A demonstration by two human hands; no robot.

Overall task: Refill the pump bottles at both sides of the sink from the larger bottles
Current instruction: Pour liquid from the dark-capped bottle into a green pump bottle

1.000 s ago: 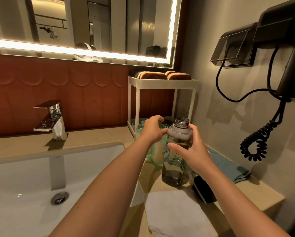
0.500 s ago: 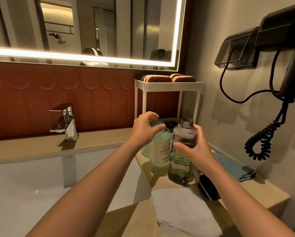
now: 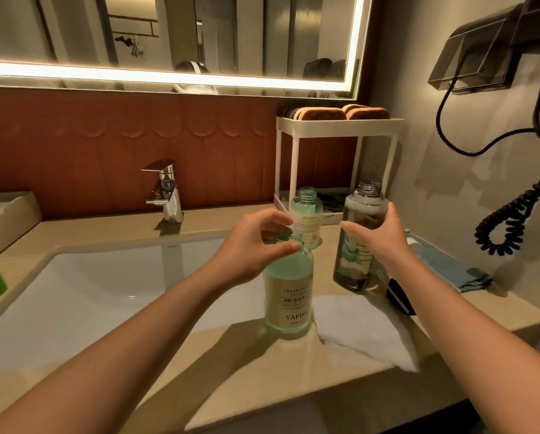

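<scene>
A green bottle (image 3: 289, 296) with a pale label stands uncapped on the counter, right of the sink (image 3: 105, 296). My left hand (image 3: 253, 245) grips its neck from above. A second green uncapped bottle (image 3: 306, 219) stands behind it, untouched. My right hand (image 3: 376, 236) is wrapped around a clear bottle (image 3: 354, 245) with an open threaded neck and dark liquid at its bottom; it is upright just over the counter.
A folded white towel (image 3: 362, 327) lies on the counter beside the green bottle, a black object (image 3: 398, 297) and a blue cloth (image 3: 450, 267) to its right. A white rack (image 3: 337, 123) stands in the corner, a tap (image 3: 166, 192) behind the sink, a hair dryer cord (image 3: 506, 220) on the wall.
My left hand has brought the front green bottle nearer, toward the counter's front beside the towel. The right hand keeps the clear bottle upright in about the same place.
</scene>
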